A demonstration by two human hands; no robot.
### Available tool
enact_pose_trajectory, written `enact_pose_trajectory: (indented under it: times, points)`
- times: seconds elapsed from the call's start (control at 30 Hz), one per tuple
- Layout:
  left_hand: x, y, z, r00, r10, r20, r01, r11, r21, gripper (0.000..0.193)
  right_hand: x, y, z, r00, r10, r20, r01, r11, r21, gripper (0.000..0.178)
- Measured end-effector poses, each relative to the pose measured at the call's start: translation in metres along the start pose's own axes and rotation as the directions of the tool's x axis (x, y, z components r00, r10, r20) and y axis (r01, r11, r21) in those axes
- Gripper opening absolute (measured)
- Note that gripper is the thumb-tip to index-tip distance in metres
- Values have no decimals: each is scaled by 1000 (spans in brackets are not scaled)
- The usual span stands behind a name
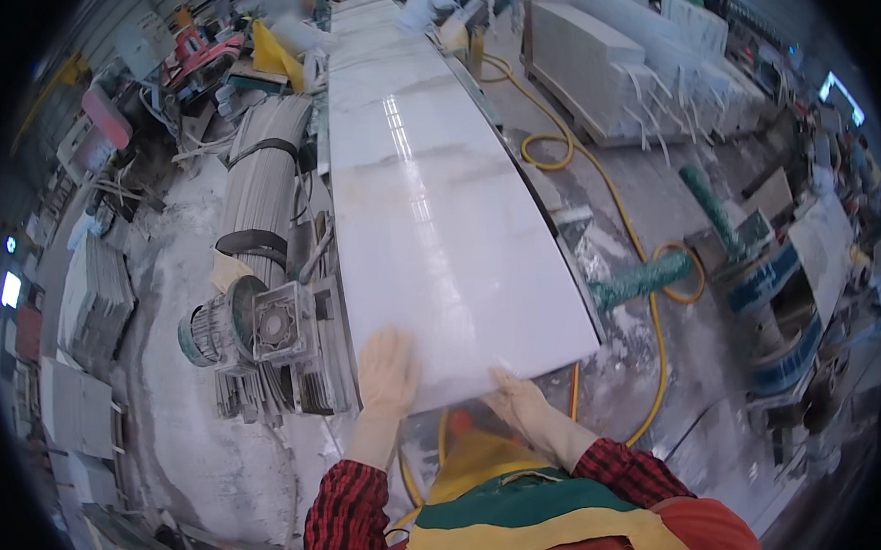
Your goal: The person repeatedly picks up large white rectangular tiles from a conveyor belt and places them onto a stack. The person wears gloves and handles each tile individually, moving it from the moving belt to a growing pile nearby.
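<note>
A long, polished white stone slab (443, 225) with faint grey veining stretches away from me, glossy with reflected light. My left hand (388, 367), in a pale glove, lies flat on its near left corner, fingers stretched forward and slightly blurred. At the near edge, right of the middle, my right hand (519, 402) grips the slab, its fingertips at the rim and the rest of its fingers partly hidden. Both forearms come up from below in red-and-black checked sleeves. A yellow and green apron (501, 481) covers my front, close to the slab's near edge.
Left of the slab stands a dusty motor with a gearbox (279, 321), beside a strapped bundle of strips (261, 175). A yellow hose (610, 181) winds over the floor on the right, near a green-wrapped bar (640, 280). Large stone blocks (599, 67) stand at the back right.
</note>
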State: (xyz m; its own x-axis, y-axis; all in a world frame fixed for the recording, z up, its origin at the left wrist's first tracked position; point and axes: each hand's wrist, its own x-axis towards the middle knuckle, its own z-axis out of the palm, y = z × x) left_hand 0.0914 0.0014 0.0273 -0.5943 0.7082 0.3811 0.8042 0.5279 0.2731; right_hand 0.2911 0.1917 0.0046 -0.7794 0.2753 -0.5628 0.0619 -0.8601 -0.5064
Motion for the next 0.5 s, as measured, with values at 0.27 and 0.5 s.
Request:
enact_pose_trajectory:
  times: [0.27, 0.5]
  points:
    - [-85, 40, -15, 995, 87, 42, -86, 996, -28, 60, -43, 55, -59, 987, 118, -106, -114, 992, 51, 68]
    - [-55, 19, -14, 970, 148, 193, -139, 989, -58, 62, -72, 65, -94, 963, 235, -132, -201, 953, 226, 44]
